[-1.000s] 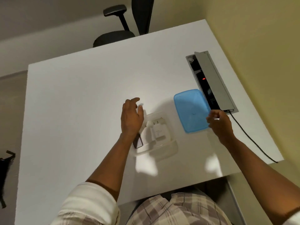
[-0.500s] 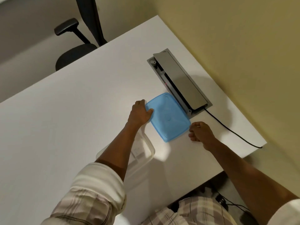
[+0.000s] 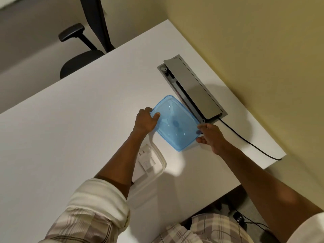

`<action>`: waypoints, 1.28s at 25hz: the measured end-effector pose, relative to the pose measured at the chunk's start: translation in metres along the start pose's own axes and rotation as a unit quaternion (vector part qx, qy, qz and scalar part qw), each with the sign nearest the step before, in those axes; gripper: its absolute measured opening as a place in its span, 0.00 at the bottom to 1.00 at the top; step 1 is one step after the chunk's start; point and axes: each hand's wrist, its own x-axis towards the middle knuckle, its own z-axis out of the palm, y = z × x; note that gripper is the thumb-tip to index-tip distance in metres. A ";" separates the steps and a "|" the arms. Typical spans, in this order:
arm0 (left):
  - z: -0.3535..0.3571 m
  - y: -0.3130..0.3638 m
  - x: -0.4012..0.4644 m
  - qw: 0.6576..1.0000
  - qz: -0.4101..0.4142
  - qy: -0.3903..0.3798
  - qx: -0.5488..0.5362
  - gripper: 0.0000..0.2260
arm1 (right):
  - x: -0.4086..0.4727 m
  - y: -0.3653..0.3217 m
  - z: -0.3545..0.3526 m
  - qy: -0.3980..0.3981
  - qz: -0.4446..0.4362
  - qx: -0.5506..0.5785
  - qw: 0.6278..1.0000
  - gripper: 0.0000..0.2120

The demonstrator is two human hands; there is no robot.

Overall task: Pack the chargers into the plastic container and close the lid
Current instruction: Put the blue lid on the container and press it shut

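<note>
Packing looks done from here: white chargers point(image 3: 146, 162) sit in the clear container point(image 3: 162, 159) under the left forearm. Left hand point(image 3: 144, 121) and right hand point(image 3: 210, 135) pinch opposite edges of the blue lid point(image 3: 175, 122) beside it; I reckon seating and pressing shut remain.

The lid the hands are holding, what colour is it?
Translucent blue lid, head view.

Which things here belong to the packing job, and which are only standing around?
Job: blue lid, held by left hand and right hand; clear container; white charger inside.

Not job: desk socket box, black cable, office chair.
</note>
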 end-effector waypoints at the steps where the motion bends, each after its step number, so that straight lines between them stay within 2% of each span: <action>1: -0.007 -0.001 -0.005 1.000 -0.001 0.018 -0.020 0.29 | -0.003 -0.006 0.003 -0.001 -0.014 -0.003 1.000 0.09; 3: -0.023 -0.005 -0.019 0.997 -0.007 0.055 -0.056 0.22 | -0.011 -0.018 0.013 -0.002 -0.046 -0.006 0.999 0.11; 5: -0.039 -0.010 -0.036 0.990 -0.025 0.090 -0.107 0.20 | -0.022 -0.028 0.024 0.005 -0.090 -0.011 0.996 0.12; 12: -0.081 -0.065 -0.104 0.950 -0.074 0.150 -0.265 0.25 | -0.073 -0.036 0.075 0.042 -0.217 -0.126 0.967 0.15; 16: -0.090 -0.102 -0.145 0.916 -0.076 0.174 -0.353 0.13 | -0.107 -0.016 0.097 0.029 -0.263 -0.147 0.953 0.06; 17: -0.088 -0.109 -0.157 0.908 -0.073 0.179 -0.372 0.09 | -0.115 -0.008 0.101 0.021 -0.275 -0.149 0.950 0.06; 19: -0.080 -0.117 -0.181 0.896 -0.069 0.184 -0.397 0.11 | -0.124 0.008 0.107 0.007 -0.305 -0.168 0.937 0.09; 24: -0.044 -0.145 -0.222 0.897 -0.060 0.177 -0.401 0.22 | -0.142 0.051 0.119 -0.021 -0.351 -0.246 0.903 0.15; 28: -0.026 -0.159 -0.236 0.904 -0.068 0.181 -0.381 0.19 | -0.149 0.070 0.125 -0.044 -0.376 -0.285 0.881 0.18; 32: -0.015 -0.160 -0.242 0.917 -0.072 0.215 -0.327 0.18 | -0.149 0.079 0.132 -0.055 -0.361 -0.324 0.872 0.20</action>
